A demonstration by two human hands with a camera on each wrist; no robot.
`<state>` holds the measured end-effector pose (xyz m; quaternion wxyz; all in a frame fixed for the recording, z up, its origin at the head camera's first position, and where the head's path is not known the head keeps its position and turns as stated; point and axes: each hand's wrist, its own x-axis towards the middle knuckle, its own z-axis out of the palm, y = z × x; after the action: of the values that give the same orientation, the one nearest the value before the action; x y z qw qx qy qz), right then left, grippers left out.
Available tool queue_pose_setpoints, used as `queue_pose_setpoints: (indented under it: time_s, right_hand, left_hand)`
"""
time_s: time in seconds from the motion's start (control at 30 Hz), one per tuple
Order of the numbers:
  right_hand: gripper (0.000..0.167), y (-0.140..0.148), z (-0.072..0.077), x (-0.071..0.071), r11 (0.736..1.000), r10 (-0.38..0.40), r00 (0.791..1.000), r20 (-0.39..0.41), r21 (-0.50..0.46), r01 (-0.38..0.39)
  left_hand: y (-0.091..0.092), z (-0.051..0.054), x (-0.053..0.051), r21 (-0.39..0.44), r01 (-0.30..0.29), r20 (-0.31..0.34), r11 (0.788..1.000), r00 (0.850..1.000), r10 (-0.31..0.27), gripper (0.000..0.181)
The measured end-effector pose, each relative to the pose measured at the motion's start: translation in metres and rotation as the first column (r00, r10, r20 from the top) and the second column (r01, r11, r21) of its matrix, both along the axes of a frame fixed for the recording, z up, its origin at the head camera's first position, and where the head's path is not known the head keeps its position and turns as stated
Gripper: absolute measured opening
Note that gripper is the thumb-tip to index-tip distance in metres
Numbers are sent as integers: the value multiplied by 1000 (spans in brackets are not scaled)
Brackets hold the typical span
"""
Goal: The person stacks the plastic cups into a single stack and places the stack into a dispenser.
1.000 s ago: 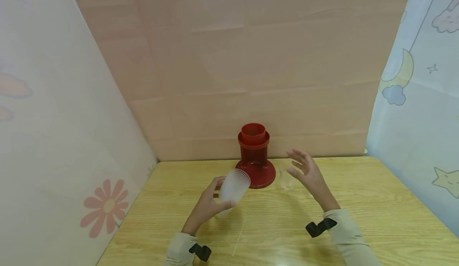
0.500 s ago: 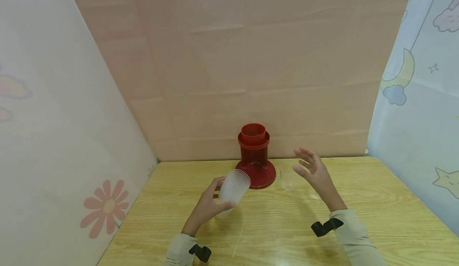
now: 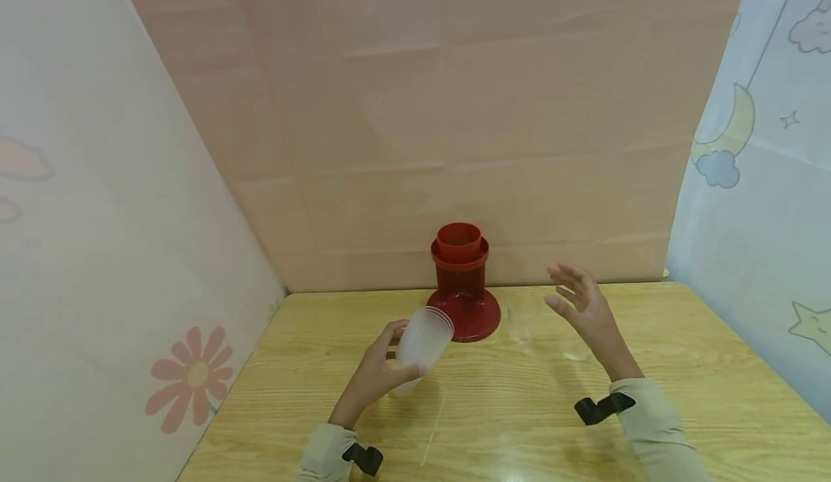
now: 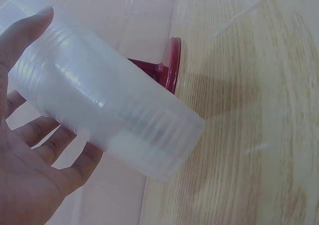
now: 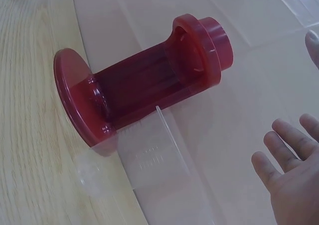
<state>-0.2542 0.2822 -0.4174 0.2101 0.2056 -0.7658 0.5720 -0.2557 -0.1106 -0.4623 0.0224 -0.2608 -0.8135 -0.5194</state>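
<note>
Tilted in my left hand (image 3: 379, 374) is a stack of nested clear plastic cups (image 3: 425, 338), gripped between thumb and fingers. In the left wrist view the fingers of that hand (image 4: 37, 145) curl round the rim end of the stack (image 4: 114, 100). A single clear cup (image 3: 519, 323) stands upright on the table, just right of the red holder (image 3: 461, 301). My right hand (image 3: 587, 316) is raised to the right of that cup, fingers spread and empty. The right wrist view shows the cup (image 5: 154, 155) beside the holder (image 5: 139, 85), apart from my right hand (image 5: 299, 170).
The wooden table (image 3: 493, 424) meets a beige paper backdrop (image 3: 415, 143) behind the holder. Patterned panels stand at the left (image 3: 130, 251) and right (image 3: 766, 251). A faint clear outline (image 3: 574, 348) lies below my right hand; what it is I cannot tell.
My right hand has moved to the right, away from the single cup and the red holder. My left hand and its stack have stayed nearly still.
</note>
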Motion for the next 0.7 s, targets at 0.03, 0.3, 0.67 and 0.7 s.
queue_pose_setpoints:
  time_s: [0.03, 0.3, 0.67, 0.7]
  right_hand:
    - [61, 1, 0, 0, 1000, -3, 1000, -1, 0, 3]
    - [62, 13, 3, 3, 1000, -30, 1000, -6, -3, 30]
    - [61, 29, 8, 8, 994, -110, 994, 18, 20, 110]
    - [62, 30, 8, 8, 993, -118, 993, 22, 24, 117]
  left_hand:
    - [0, 0, 0, 4, 3, 0, 1000, 1000, -3, 72]
    - [1, 1, 0, 9, 7, 10, 1000, 1000, -7, 71]
    - [1, -2, -2, 3, 5, 13, 1000, 1000, -5, 70]
    - [1, -2, -2, 2, 6, 12, 1000, 1000, -6, 70]
